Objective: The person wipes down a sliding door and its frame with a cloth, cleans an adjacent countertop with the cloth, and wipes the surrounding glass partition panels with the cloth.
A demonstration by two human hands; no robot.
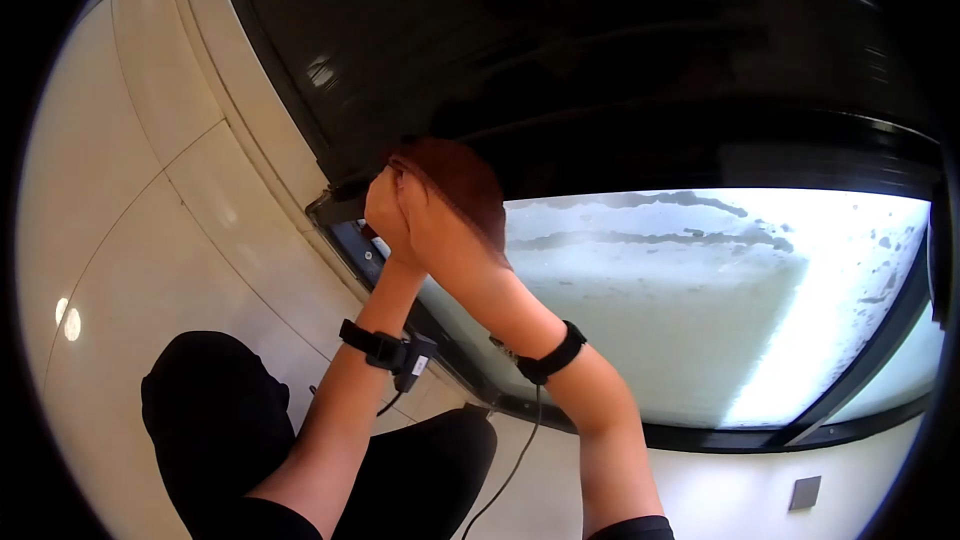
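My left hand [387, 206] and my right hand [428, 223] are pressed close together at the lower left corner of a dark panel. Both are closed on a reddish-brown cloth [463, 180], which is bunched over the right hand and hides many of its fingers. The cloth lies against the black frame bar [620, 165] just above a glass pane [640, 330]. Wet streaks and drops mark the upper part of this pane.
Glossy black panel [560, 50] fills the top. Pale tiles [110, 200] run along the left. Black straps [375, 343] circle both wrists, and a thin cable [515, 465] hangs from the right one. A small grey square plate [804, 493] sits at lower right.
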